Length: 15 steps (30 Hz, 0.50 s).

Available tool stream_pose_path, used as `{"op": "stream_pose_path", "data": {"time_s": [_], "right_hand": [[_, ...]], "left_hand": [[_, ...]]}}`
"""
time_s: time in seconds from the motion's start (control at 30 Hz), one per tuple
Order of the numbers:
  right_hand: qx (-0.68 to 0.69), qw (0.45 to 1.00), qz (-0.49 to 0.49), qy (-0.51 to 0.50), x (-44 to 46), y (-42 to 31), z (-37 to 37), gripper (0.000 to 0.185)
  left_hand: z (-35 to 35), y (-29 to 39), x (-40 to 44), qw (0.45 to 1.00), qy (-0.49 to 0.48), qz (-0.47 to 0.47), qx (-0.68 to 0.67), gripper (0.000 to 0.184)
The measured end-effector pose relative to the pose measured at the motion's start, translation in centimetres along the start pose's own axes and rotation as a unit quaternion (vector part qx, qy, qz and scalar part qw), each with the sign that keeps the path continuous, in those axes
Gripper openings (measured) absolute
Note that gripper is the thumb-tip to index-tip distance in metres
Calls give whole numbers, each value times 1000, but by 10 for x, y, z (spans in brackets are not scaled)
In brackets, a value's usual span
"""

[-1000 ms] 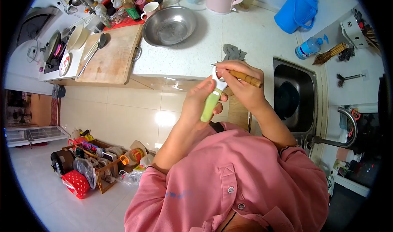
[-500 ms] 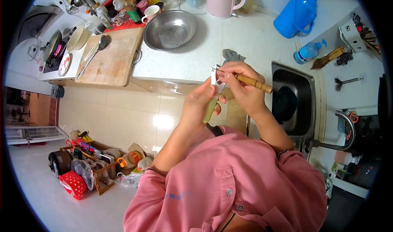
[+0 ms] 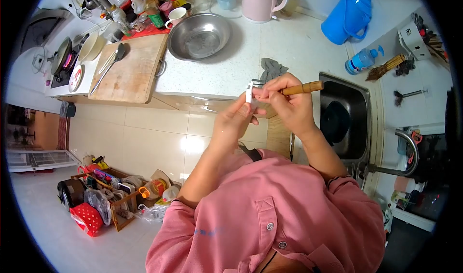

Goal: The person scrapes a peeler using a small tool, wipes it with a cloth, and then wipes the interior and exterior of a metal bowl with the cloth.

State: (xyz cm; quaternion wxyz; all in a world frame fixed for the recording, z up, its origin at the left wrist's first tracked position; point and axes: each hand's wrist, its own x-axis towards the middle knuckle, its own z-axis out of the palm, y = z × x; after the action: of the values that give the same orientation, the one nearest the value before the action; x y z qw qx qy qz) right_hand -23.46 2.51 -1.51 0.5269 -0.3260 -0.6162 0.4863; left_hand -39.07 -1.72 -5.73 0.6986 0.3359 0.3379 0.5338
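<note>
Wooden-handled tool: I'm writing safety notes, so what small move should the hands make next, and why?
Probably steady the white peeler in the left hand before moving the wooden-handled tool in the right hand. Tool and peeler are held close together in mid-air, neither resting on the counter, and whether they touch is too small to tell.

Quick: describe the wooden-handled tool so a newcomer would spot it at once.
Find the steel sink right of centre in the view, then the right hand just to its left. The wooden-handled tool is gripped in that hand, its handle end pointing toward the sink. Its brown handle sets it apart from the white tool in the left hand.
</note>
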Motion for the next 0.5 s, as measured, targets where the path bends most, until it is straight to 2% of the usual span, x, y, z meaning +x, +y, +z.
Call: {"op": "stream_pose_path", "data": {"time_s": [0.13, 0.23, 0.33, 0.43, 0.5], "right_hand": [[28, 993, 114, 8, -1, -13, 0, 9], [35, 992, 118, -28, -1, -17, -3, 14], [41, 998, 36, -35, -2, -15, -1, 16], [-23, 997, -68, -32, -1, -1, -6, 17], [-13, 998, -52, -17, -3, -4, -2, 15]], "left_hand": [[-1, 2, 2, 1000, -14, 11, 5, 40], [-1, -1, 3, 1000, -8, 26, 13, 43], [-7, -8, 4, 1000, 13, 17, 4, 46], [-3, -5, 6, 999, 0, 36, -38, 49], [4, 1, 4, 999, 9, 41, -26, 51]]}}
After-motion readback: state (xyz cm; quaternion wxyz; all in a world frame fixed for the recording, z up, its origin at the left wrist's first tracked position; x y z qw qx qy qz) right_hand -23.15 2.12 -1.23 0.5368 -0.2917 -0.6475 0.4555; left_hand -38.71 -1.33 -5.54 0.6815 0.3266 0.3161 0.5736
